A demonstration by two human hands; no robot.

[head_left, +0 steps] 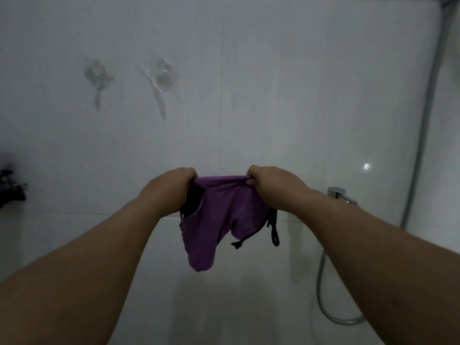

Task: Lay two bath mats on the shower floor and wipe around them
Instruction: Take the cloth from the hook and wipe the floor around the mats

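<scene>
A purple cloth with black trim and a black hanging loop dangles in front of the white tiled wall. My left hand grips its upper left edge. My right hand pinches its upper right edge. Both arms reach forward and the cloth is stretched between the hands, its lower part hanging loose. No bath mat and no shower floor are in view.
A chrome tap sticks out at the right, with a shower hose looping below it. Two clear stick-on hooks sit high on the wall. A dark rack shows at the left edge.
</scene>
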